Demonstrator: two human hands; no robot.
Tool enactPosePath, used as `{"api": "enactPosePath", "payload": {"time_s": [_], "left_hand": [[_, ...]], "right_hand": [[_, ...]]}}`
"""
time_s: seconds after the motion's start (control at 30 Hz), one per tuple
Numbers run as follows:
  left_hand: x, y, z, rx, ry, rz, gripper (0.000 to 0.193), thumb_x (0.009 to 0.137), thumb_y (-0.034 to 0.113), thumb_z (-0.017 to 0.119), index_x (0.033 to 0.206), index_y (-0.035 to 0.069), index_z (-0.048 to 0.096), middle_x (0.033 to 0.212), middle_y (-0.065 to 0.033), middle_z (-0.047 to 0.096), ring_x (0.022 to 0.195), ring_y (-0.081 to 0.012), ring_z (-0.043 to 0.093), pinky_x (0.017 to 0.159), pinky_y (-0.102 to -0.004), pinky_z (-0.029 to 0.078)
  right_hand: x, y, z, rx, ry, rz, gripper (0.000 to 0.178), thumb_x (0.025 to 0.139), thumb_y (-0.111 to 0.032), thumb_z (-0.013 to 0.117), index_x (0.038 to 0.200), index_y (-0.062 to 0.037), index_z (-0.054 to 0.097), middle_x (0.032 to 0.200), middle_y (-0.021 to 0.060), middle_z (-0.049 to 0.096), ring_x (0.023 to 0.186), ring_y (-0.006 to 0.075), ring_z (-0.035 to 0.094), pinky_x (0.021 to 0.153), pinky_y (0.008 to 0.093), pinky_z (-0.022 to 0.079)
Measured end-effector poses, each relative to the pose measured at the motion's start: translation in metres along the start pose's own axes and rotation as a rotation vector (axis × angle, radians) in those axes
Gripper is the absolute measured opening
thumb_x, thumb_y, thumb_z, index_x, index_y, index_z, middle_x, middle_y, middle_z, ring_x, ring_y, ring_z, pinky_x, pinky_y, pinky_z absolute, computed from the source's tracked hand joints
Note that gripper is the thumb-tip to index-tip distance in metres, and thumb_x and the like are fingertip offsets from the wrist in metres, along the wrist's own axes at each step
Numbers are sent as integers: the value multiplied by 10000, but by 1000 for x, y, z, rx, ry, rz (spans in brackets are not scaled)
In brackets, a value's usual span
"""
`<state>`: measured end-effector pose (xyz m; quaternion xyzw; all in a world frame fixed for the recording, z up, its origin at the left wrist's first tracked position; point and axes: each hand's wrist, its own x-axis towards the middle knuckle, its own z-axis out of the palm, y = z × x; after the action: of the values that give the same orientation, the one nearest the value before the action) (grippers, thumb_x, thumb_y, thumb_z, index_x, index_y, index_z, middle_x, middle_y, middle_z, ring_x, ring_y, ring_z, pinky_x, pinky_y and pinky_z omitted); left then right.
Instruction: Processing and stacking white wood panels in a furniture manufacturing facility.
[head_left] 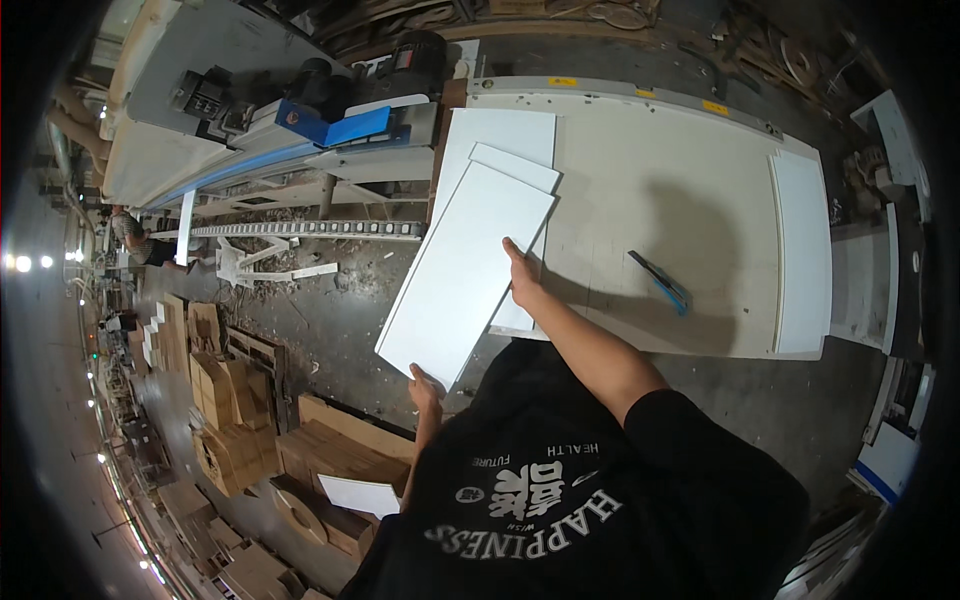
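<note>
A long white panel (465, 270) slants in front of me, one end past the table's edge and the other over more white panels. My left hand (427, 387) is closed on its near end, the thumb on top. Along the right edge, my right hand (520, 273) grips the same panel with its thumb over the face; its other fingers are hidden beneath. A second white panel (542, 177) pokes out just under the far end. Below them lies a wider white panel (500, 128) on the table. Whether the held piece is one board or several, I cannot tell.
The beige table (620, 170) carries a blue-and-black hand tool (662, 284) and a white strip panel (802, 255) at its right end. A machine with a roller track (310, 229) stands left. Cardboard boxes (235, 400) stand lower left. Another person (135, 238) is far left.
</note>
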<state>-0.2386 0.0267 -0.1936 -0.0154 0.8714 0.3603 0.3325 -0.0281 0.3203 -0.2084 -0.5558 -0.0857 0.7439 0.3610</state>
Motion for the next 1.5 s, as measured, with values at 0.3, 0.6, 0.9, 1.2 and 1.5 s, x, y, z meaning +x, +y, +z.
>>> {"api": "enactPosePath", "payload": {"time_s": [0.3,0.6,0.9,1.2,1.5], "left_hand": [[53,-33,14,-300,-77,30,557,1019,563,621,1085,9,633,686,-2,539,480,-136,501,398,-313,319],[32,-16,39,-280,-74,31,506,1024,572,606,934,74,604,599,5,471,415,-149,422,371,-342,282],[10,-3,31,-241,-158,52,569,1061,600,509,775,108,519,543,6,399,449,-155,380,429,-353,283],[23,4,43,213,-201,469,856,1061,713,284,533,51,413,478,-63,448,429,-220,463,432,-414,380],[-2,30,60,430,-102,179,771,1084,574,384,1216,-160,579,1132,-346,687,1096,-479,661,957,-519,496]], "right_hand": [[-16,-2,23,-219,133,-88,763,823,-604,829,1195,49,699,1102,154,722,1011,243,658,910,391,527],[-10,-4,10,-265,153,-139,686,746,-672,859,916,-32,684,815,47,644,726,189,591,664,373,515],[-8,12,13,-261,216,-255,701,784,-720,799,663,-58,602,594,35,556,563,165,513,516,405,431],[-21,-15,-1,-289,200,-201,710,822,-750,742,706,-62,612,630,25,565,601,160,530,580,399,450],[22,7,-12,-273,228,-98,779,733,-773,795,914,-29,646,784,68,610,691,206,567,584,419,494]]}}
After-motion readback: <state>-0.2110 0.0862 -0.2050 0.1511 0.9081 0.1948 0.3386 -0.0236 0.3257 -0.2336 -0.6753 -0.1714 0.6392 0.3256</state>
